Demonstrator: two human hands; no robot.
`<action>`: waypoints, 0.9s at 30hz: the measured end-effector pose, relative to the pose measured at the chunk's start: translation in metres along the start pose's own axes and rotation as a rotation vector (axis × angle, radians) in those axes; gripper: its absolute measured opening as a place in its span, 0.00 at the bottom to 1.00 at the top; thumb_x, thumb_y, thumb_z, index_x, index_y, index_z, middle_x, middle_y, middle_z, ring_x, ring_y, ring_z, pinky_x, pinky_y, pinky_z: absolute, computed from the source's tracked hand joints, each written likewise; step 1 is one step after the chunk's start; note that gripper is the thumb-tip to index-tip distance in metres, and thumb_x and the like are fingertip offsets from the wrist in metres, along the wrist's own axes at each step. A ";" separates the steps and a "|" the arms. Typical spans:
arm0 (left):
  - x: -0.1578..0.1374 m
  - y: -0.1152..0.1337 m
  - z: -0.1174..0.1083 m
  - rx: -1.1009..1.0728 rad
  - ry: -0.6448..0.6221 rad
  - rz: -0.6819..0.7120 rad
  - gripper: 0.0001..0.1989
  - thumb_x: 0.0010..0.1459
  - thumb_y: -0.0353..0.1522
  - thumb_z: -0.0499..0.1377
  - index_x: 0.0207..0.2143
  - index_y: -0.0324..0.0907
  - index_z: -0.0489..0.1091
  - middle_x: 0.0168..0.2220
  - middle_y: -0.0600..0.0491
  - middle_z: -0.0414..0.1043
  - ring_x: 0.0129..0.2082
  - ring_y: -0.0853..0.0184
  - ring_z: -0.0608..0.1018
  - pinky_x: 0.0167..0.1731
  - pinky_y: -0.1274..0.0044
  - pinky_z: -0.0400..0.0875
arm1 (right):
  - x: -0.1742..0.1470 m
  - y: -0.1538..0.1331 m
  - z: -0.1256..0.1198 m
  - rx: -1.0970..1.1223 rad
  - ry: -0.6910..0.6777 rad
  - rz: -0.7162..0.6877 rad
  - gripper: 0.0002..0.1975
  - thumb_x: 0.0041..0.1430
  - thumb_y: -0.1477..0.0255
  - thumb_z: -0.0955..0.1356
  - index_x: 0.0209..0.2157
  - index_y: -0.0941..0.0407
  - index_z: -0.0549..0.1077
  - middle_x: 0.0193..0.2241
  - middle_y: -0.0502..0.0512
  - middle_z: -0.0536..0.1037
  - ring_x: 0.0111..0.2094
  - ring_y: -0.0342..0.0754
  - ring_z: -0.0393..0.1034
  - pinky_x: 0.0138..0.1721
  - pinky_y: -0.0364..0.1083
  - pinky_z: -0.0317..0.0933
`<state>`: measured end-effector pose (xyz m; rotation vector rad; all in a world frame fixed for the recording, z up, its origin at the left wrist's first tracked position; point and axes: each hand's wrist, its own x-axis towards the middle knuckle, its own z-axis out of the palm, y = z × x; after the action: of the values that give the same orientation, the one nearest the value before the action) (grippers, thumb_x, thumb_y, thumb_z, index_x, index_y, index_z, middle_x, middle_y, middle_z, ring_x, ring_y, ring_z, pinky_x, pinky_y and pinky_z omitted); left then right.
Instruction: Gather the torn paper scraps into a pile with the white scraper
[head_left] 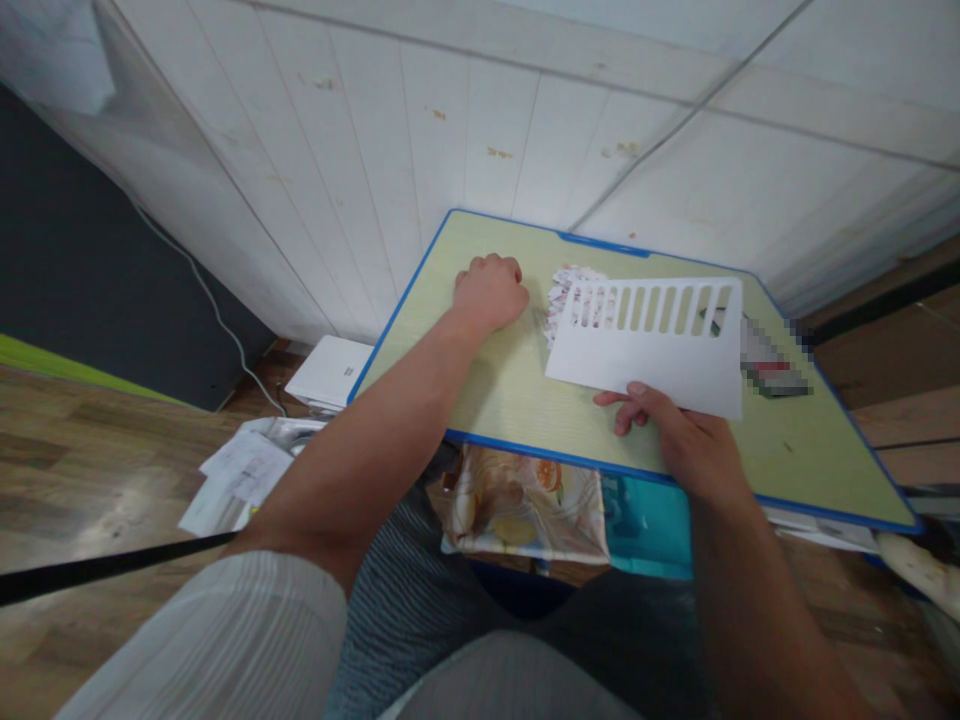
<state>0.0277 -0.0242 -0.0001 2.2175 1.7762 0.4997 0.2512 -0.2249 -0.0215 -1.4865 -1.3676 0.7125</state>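
Note:
My left hand point(491, 293) rests on the left part of the yellowish table point(517, 395), its fingers curled under. Whatever may be inside them is hidden. At the table's front, my right hand point(694, 440) holds a white card point(645, 360) by its lower edge, thumb on the near side. A row of upright slots is cut along the card's upper half. Behind its left end lies a pile of small pale printed paper pieces point(562, 290), partly visible through the slots. To the card's right is a dark flat object point(776, 375), blurred out.
A white panelled wall point(450, 120) stands behind the table, crossed by a cable point(667, 135). Under the front edge are a patterned bag point(525, 510) and a teal packet point(649, 525). On the left floor sit a white box point(330, 370) and papers point(247, 465).

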 end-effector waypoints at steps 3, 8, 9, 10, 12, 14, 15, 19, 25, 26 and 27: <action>0.000 0.000 0.000 0.005 0.005 0.007 0.24 0.73 0.28 0.57 0.64 0.44 0.85 0.69 0.38 0.81 0.72 0.46 0.77 0.73 0.55 0.74 | -0.001 0.000 -0.004 -0.033 -0.012 -0.015 0.26 0.68 0.54 0.75 0.17 0.48 0.77 0.28 0.57 0.87 0.39 0.60 0.85 0.51 0.56 0.74; 0.001 -0.001 0.001 0.021 0.001 0.003 0.24 0.74 0.29 0.58 0.65 0.44 0.85 0.69 0.38 0.81 0.72 0.46 0.77 0.73 0.56 0.74 | -0.002 0.002 -0.011 0.018 -0.032 0.004 0.19 0.63 0.62 0.75 0.19 0.48 0.80 0.26 0.55 0.86 0.32 0.57 0.81 0.45 0.55 0.73; 0.001 -0.001 0.001 0.023 0.003 0.004 0.23 0.74 0.29 0.58 0.64 0.44 0.85 0.69 0.38 0.81 0.72 0.46 0.77 0.73 0.56 0.75 | -0.002 0.003 -0.011 0.035 -0.037 0.001 0.18 0.63 0.63 0.75 0.19 0.48 0.80 0.26 0.55 0.86 0.32 0.57 0.81 0.46 0.55 0.73; 0.001 -0.002 0.001 0.023 0.007 0.006 0.23 0.74 0.29 0.58 0.64 0.44 0.85 0.69 0.39 0.81 0.72 0.46 0.78 0.73 0.57 0.75 | -0.003 0.004 -0.012 0.053 -0.036 -0.002 0.17 0.63 0.63 0.74 0.20 0.49 0.81 0.26 0.55 0.86 0.32 0.58 0.80 0.46 0.55 0.73; 0.001 -0.002 0.002 0.020 0.014 0.009 0.23 0.73 0.29 0.58 0.64 0.45 0.85 0.68 0.39 0.82 0.72 0.46 0.78 0.72 0.57 0.75 | -0.003 0.006 -0.012 0.080 -0.026 0.005 0.17 0.65 0.63 0.75 0.22 0.49 0.83 0.26 0.55 0.86 0.31 0.57 0.79 0.45 0.55 0.73; 0.000 -0.002 0.002 0.017 0.014 0.010 0.23 0.73 0.29 0.58 0.64 0.45 0.86 0.68 0.39 0.82 0.71 0.46 0.78 0.72 0.57 0.75 | -0.003 0.006 -0.012 0.081 -0.015 0.016 0.16 0.65 0.62 0.75 0.22 0.49 0.84 0.26 0.56 0.86 0.31 0.57 0.79 0.43 0.55 0.73; 0.000 -0.002 0.001 0.016 0.011 0.010 0.23 0.73 0.29 0.58 0.64 0.45 0.85 0.68 0.39 0.82 0.72 0.46 0.78 0.73 0.56 0.75 | -0.003 0.006 -0.012 0.072 -0.013 0.015 0.17 0.65 0.62 0.75 0.22 0.49 0.84 0.26 0.56 0.87 0.31 0.58 0.79 0.43 0.55 0.73; 0.000 -0.001 0.000 -0.008 0.000 0.005 0.24 0.73 0.29 0.58 0.65 0.44 0.85 0.69 0.37 0.80 0.73 0.46 0.76 0.74 0.56 0.73 | -0.003 0.003 -0.011 0.036 -0.015 -0.012 0.18 0.64 0.62 0.75 0.19 0.48 0.82 0.27 0.56 0.87 0.34 0.58 0.81 0.47 0.55 0.74; 0.000 -0.002 0.000 -0.013 -0.002 0.000 0.24 0.73 0.28 0.58 0.64 0.46 0.85 0.69 0.39 0.81 0.73 0.46 0.76 0.75 0.56 0.72 | -0.003 0.000 -0.010 0.049 -0.019 -0.007 0.18 0.63 0.62 0.75 0.19 0.48 0.82 0.26 0.55 0.87 0.34 0.58 0.80 0.49 0.55 0.73; 0.000 -0.002 0.000 -0.012 0.001 0.001 0.24 0.73 0.28 0.58 0.64 0.47 0.85 0.69 0.39 0.81 0.73 0.46 0.76 0.75 0.56 0.73 | -0.004 0.000 -0.010 0.067 -0.014 -0.004 0.17 0.63 0.63 0.75 0.19 0.48 0.82 0.26 0.54 0.86 0.33 0.57 0.80 0.50 0.55 0.73; 0.001 -0.002 0.000 -0.014 0.004 0.002 0.24 0.73 0.28 0.58 0.64 0.47 0.85 0.69 0.39 0.81 0.73 0.46 0.76 0.75 0.56 0.73 | -0.004 0.000 -0.009 0.082 -0.009 -0.002 0.17 0.63 0.64 0.75 0.20 0.48 0.82 0.25 0.53 0.86 0.33 0.57 0.80 0.50 0.55 0.73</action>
<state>0.0263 -0.0233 -0.0012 2.2111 1.7669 0.5157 0.2583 -0.2309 -0.0184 -1.4186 -1.3307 0.7669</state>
